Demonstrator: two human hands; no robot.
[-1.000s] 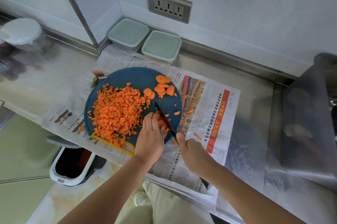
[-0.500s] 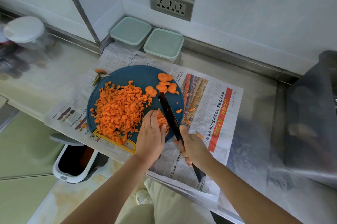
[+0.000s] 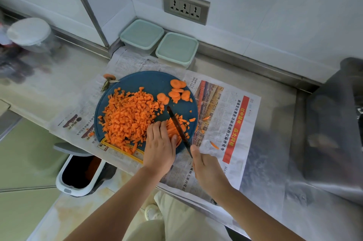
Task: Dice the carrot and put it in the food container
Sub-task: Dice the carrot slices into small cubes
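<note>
Orange carrot strips (image 3: 172,125) lie under the left hand (image 3: 159,144), whose nearly straight fingers (image 3: 157,127) press them to the blue cutting board (image 3: 153,81). The right hand (image 3: 206,168), fingers clamped on the knife (image 3: 178,128), has brought the blade back down across them since half a second ago, so dicing continues. A large diced pile (image 3: 127,117) covers the board's left, round slices (image 3: 176,91) wait uncut, and the lidded food containers (image 3: 176,48) stand behind on the tabletop (image 3: 275,87).
</note>
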